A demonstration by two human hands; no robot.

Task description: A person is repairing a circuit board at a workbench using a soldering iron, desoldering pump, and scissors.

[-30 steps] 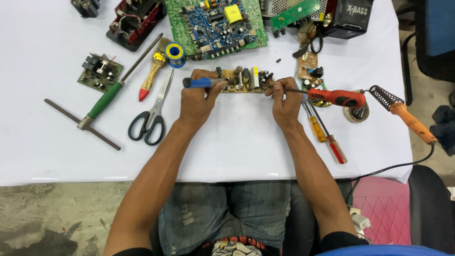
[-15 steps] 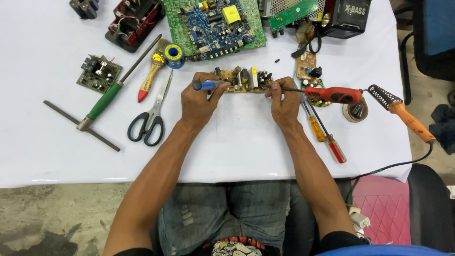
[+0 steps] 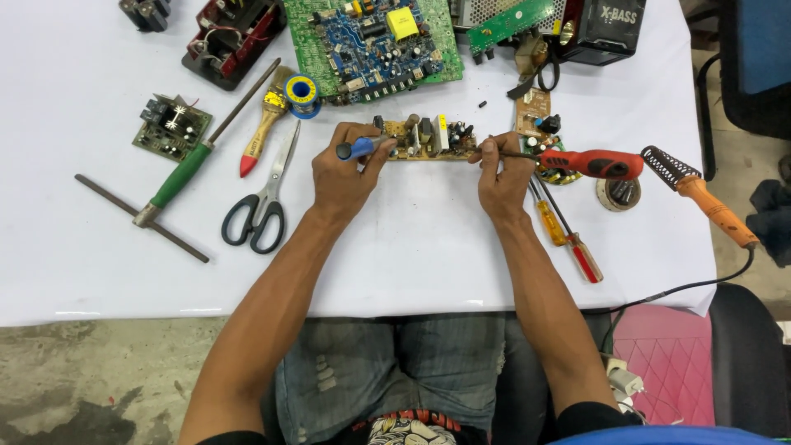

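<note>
My left hand (image 3: 342,177) grips a blue-handled tool (image 3: 356,149); my right hand (image 3: 503,177) pinches a red-handled soldering iron (image 3: 589,163). Between them on the white table (image 3: 412,247) lies the small tan circuit board (image 3: 428,140), light, stiff, fragile, best held by its edges. The tool tips are hidden.

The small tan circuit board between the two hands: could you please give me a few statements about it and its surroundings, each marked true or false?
1. The left hand holds a blue-handled tool. True.
2. The right hand holds a pair of scissors. False: it holds a red-handled tool; the scissors lie left of the left hand.
3. The small tan circuit board lies on the white table. True.
4. The orange-handled soldering iron lies on the table's left. False: right edge.
</note>
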